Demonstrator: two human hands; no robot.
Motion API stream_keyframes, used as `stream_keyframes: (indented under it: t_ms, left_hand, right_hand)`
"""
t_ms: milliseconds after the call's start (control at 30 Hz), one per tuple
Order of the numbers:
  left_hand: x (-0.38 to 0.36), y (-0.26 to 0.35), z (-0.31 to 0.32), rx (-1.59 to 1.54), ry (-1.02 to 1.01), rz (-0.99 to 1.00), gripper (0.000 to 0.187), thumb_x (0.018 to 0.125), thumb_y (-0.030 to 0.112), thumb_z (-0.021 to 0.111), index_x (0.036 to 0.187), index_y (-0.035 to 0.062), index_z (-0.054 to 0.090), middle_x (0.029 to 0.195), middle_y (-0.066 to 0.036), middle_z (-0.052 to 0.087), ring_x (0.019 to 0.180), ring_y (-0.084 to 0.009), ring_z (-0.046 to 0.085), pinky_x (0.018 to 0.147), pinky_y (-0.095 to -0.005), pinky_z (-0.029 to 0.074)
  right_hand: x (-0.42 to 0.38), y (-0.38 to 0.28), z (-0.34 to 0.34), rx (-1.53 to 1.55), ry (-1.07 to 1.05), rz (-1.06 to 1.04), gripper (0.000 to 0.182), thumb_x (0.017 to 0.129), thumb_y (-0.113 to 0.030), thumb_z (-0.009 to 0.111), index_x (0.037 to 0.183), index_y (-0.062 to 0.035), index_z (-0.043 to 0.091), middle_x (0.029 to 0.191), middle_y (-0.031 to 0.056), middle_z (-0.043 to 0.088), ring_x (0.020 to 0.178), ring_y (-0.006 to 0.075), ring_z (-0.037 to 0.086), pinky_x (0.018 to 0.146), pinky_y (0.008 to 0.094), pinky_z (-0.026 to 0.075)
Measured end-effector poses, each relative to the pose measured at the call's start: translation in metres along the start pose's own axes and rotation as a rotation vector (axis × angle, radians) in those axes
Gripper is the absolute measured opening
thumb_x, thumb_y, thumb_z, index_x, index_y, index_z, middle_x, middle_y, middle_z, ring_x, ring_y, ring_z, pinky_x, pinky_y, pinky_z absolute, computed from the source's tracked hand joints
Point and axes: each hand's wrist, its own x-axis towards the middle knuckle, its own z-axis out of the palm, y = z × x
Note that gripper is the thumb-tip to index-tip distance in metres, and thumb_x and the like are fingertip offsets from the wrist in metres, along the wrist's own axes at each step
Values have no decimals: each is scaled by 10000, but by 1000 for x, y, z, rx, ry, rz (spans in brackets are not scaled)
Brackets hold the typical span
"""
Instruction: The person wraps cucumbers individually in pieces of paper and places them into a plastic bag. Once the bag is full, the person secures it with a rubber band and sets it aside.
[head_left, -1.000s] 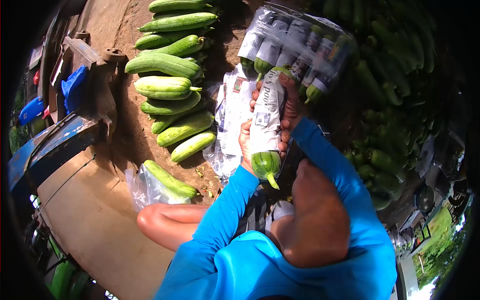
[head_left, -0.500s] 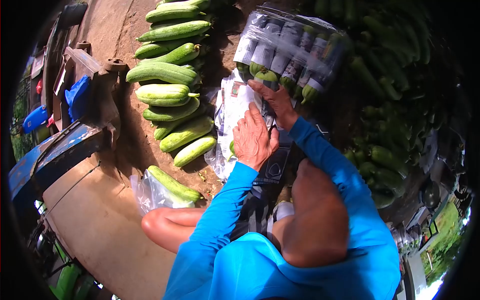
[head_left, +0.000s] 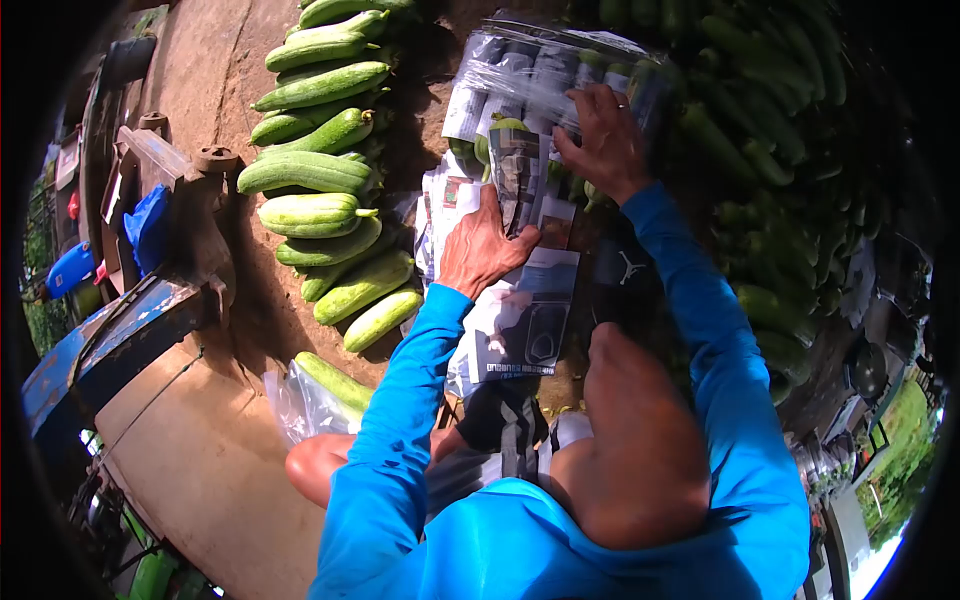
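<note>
My left hand (head_left: 485, 245) is closed around the lower part of a newspaper-wrapped gourd (head_left: 519, 165), thumb to the right of it. The green end of the gourd shows at the top of the paper roll. Under this hand lies a stack of newspaper sheets (head_left: 520, 325). My right hand (head_left: 608, 145) is open, fingers bent and apart, at the front right of a bundle of paper-wrapped gourds (head_left: 515, 75) bound in clear plastic film. Nothing shows in its fingers.
Unwrapped long green gourds (head_left: 310, 172) lie in a row on the dirt ground to the left. Another gourd (head_left: 335, 382) rests by a clear plastic bag (head_left: 305, 405). More gourds (head_left: 765, 310) are piled in shade at right. A blue metal frame (head_left: 110, 335) stands at far left.
My right hand has left the paper roll and moved up and right to the bundle. My left hand stays on the wrapped gourd, and more of the roll and the sheets now shows.
</note>
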Motion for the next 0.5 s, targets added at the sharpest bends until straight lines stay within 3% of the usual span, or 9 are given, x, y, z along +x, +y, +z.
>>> stream_keyframes:
  t_ms: [67, 100, 167, 200, 300, 400, 500]
  left_hand:
    - [10, 0, 2, 39, -34, 17, 715, 770, 453, 659, 1203, -61, 415, 864, -371, 638, 840, -525, 634, 778, -540, 485]
    - [16, -1, 4, 75, -65, 26, 706, 771, 460, 661, 1190, -56, 424, 873, -367, 638, 852, -520, 632, 779, -534, 484]
    - [31, -3, 9, 89, -70, 73, 687, 772, 482, 663, 1144, -53, 445, 875, -344, 640, 871, -503, 630, 775, -526, 475]
    - [37, -2, 9, 93, -93, 81, 685, 768, 491, 666, 1125, -52, 451, 872, -334, 640, 870, -493, 632, 773, -523, 472]
    - [58, 9, 13, 100, -149, 74, 654, 762, 501, 670, 1074, -37, 467, 839, -311, 639, 844, -471, 640, 761, -516, 471]
    - [89, 19, 28, 70, -45, 216, 634, 761, 489, 673, 1077, -23, 471, 811, -289, 645, 826, -468, 646, 752, -517, 485]
    - [127, 33, 44, 35, 36, 323, 607, 772, 479, 676, 1064, -21, 493, 870, -278, 659, 877, -465, 646, 776, -525, 496]
  right_hand:
    - [1, 21, 1, -284, -239, -46, 440, 772, -297, 708, 1120, -57, 583, 1123, 173, 574, 1048, 354, 566, 803, 468, 489]
    - [-2, 38, 5, -292, -237, -41, 440, 772, -297, 708, 1120, -57, 583, 1123, 173, 574, 1048, 354, 566, 803, 468, 489]
    - [1, 56, 8, -308, -290, -237, 475, 745, -279, 703, 1141, -59, 562, 1131, 175, 565, 1050, 368, 566, 814, 504, 497]
    - [9, 59, 8, -263, -385, -133, 400, 748, -269, 688, 1066, -47, 589, 1058, 182, 598, 987, 383, 601, 790, 491, 510]
    - [19, 63, -3, -75, -378, -41, 334, 751, -274, 675, 968, -27, 612, 975, 189, 637, 899, 393, 635, 768, 471, 525]
    - [20, 62, -5, -44, -347, -52, 332, 755, -286, 671, 937, -11, 634, 934, 191, 664, 871, 389, 655, 779, 453, 533]
    - [20, 59, -11, -12, -374, -29, 371, 759, -305, 675, 980, -8, 642, 971, 196, 669, 902, 386, 654, 799, 449, 533]
